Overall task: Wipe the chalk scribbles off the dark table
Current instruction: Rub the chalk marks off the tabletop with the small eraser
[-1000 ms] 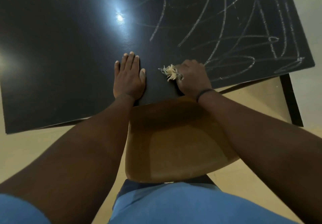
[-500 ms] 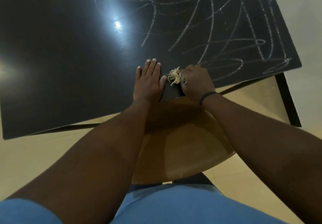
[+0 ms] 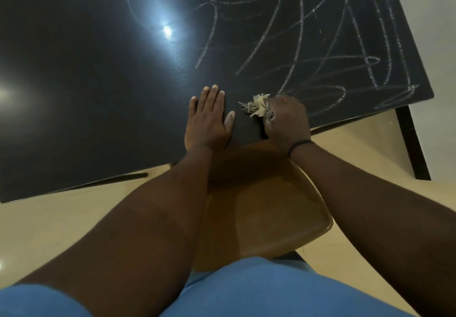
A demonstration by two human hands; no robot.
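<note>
The dark table (image 3: 86, 94) fills the upper view. White chalk scribbles (image 3: 308, 45) loop across its right half, reaching the right edge. My left hand (image 3: 209, 121) lies flat on the table near the front edge, fingers straight. Just to its right, my right hand (image 3: 287, 119) grips a frayed pale cloth (image 3: 257, 105) pressed on the tabletop at the lower edge of the scribbles. Most of the cloth is hidden under the fist; only its fringe sticks out to the left.
A brown wooden chair seat (image 3: 266, 213) sits below the table's front edge, between my arms. A black table leg (image 3: 412, 144) stands at the right. Pale floor (image 3: 49, 223) surrounds everything. Lamp glare (image 3: 166, 30) shines on the tabletop.
My left hand slid right along the front edge, closer to my right hand, then eased slightly apart. My right hand with the cloth stayed near the scribbles' lower edge.
</note>
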